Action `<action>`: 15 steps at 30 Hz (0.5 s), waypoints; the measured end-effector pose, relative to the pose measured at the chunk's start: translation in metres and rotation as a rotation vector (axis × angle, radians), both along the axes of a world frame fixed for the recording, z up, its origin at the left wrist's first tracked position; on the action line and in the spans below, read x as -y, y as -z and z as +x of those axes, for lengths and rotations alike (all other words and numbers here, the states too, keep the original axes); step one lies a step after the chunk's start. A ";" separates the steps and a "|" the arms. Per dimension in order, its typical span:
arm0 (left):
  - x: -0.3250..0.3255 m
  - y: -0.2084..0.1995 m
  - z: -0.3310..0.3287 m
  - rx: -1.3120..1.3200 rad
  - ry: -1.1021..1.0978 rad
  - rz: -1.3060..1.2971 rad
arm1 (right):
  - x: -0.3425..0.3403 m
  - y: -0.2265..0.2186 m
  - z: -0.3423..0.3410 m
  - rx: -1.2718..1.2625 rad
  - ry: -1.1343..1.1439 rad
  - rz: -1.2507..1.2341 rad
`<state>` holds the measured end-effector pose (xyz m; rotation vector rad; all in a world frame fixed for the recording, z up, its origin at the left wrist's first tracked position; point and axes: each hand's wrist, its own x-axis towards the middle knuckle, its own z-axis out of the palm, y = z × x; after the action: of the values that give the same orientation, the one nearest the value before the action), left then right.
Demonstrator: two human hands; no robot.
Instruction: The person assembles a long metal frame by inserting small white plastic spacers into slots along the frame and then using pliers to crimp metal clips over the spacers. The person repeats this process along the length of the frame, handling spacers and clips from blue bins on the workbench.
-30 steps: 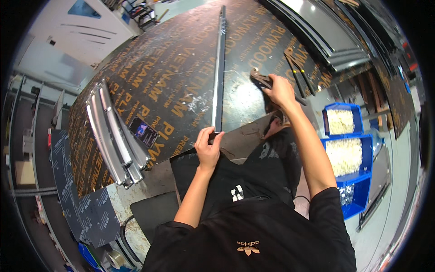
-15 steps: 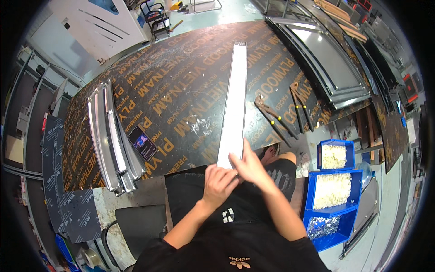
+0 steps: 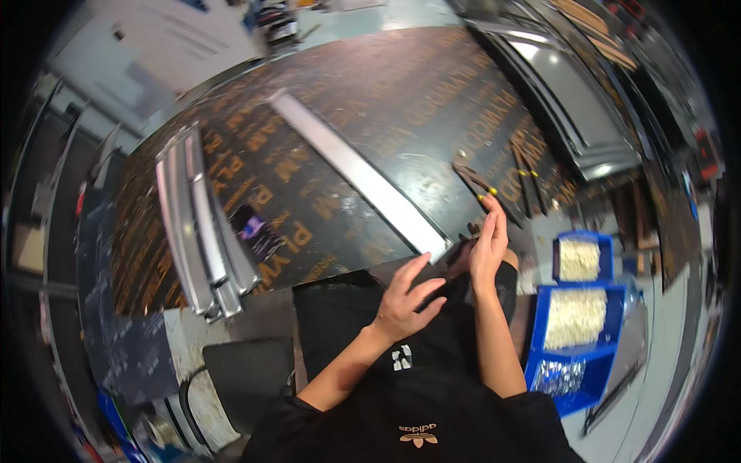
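Observation:
A long white metal channel (image 3: 355, 174) lies slantwise across the dark plywood table, its near end at the front edge. My left hand (image 3: 405, 301) is just in front of that end with its fingers spread and nothing in them. One fingertip is at the channel's corner; whether it touches I cannot tell. My right hand (image 3: 488, 251) is raised, fingers stretched out and empty, beside the handles of a pair of pincers (image 3: 482, 187). A second pair of pincers (image 3: 527, 176) with yellow bands on its dark handles lies to the right of the first.
Several metal strips (image 3: 189, 220) are stacked on the left of the table (image 3: 324, 247), with a phone (image 3: 256, 230) beside them. Framed panels (image 3: 571, 100) lie at the far right. Blue bins (image 3: 540, 328) with small white and shiny pieces stand at my right, a black chair (image 3: 247, 382) at my left.
Both hands have let go of the channel's near end and moved apart, the right one rightward. The channel has swung, its far end to the left and its near end to the right.

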<state>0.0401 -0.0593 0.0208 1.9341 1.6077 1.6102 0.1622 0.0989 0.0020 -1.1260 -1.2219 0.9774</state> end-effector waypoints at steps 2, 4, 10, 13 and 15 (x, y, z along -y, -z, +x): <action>-0.003 0.009 0.000 0.021 0.074 -0.048 | 0.000 -0.002 0.026 0.037 0.092 0.066; -0.007 0.023 0.004 0.119 0.273 -0.248 | 0.007 0.005 0.045 0.153 0.092 0.170; 0.002 0.065 0.013 0.115 0.458 -0.799 | 0.033 0.005 0.160 0.268 0.612 0.232; -0.004 0.074 0.014 0.130 0.471 -0.807 | 0.017 0.005 0.242 0.355 0.879 0.156; -0.009 0.078 0.017 0.161 0.458 -0.788 | 0.002 0.017 0.289 0.838 0.733 0.274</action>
<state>0.0574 -0.0505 -0.0570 1.5280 1.3099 0.7581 0.4513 0.0971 -0.0149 -1.6467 -1.3450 -0.2568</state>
